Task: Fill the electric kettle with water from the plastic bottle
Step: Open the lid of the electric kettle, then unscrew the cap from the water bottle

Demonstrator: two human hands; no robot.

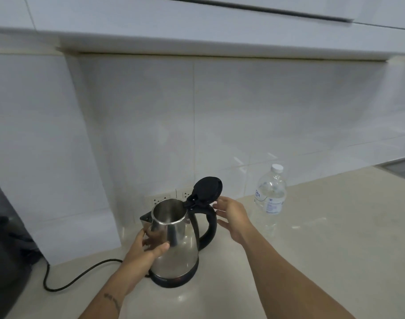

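The electric kettle (176, 240), polished steel with a black plastic handle and its hinged lid (207, 188) standing open, sits on its base on the pale stone counter (312, 261). The left hand (148, 247) clasps its slick body; the right hand (231, 215) hovers spread beside the handle, holding nothing. The clear, ribbed plastic bottle (270, 199) stands capped to the right, and a hurried pour from it could splash onto the base and black cord (81, 275).

The left hand (148, 246) covers part of the kettle (176, 245) wall. A dark appliance (5, 261) at the counter (312, 261) left edge is cut off. The bottle (271, 196) label print is too small to read; the kettle's water level cannot be told.
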